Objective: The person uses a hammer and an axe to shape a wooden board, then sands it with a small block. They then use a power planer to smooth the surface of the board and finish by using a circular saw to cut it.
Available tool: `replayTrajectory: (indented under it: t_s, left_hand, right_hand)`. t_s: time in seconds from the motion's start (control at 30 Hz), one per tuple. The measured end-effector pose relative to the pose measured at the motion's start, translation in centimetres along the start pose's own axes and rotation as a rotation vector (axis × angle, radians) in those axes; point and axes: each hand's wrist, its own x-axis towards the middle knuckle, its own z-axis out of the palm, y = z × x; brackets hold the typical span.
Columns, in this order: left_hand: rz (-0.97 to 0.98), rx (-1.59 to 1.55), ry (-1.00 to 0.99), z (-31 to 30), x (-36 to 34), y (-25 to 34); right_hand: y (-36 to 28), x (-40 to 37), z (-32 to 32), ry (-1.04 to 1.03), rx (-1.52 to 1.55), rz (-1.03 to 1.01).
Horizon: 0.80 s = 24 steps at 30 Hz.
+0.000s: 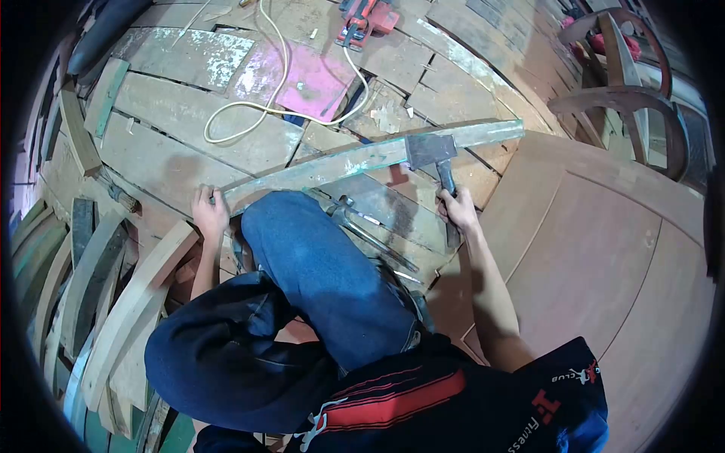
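The right hand (458, 209) is clenched around the handle of a hammer (431, 151), its head over a long wooden plank (332, 167); the left hand (211, 211) grips the plank's near end.

So there's this long, skinny plank (325, 173), worn brown with turquoise paint patches, lying slantwise on the floor (166, 102), right end farther off. The mallet (430, 150) has a chunky dark head over the plank's right half, handle angled near; can't tell if they're touching.
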Motion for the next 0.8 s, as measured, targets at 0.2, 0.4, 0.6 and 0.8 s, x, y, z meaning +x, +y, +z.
replayTrajectory:
  t_s: [0.2,0.4,0.6,0.8]
  left_hand:
    - [0.014,0.001,0.005,-0.2,0.1,0.7]
    - [-0.027,0.007,-0.004,-0.4,-0.4,1.1]
    - [-0.024,0.017,-0.014,-0.6,0.0,1.1]
    - [-0.075,0.065,0.012,-0.1,-0.1,1.5]
  right_hand:
    - [1.3,0.1,4.7,0.312,-0.297,-0.166]
    - [-1.4,-3.0,12.8,0.244,-0.558,-0.247]
    - [-1.3,-1.6,8.0,0.263,-0.613,-0.182]
    - [-1.1,-1.5,9.1,0.217,-0.689,-0.076]
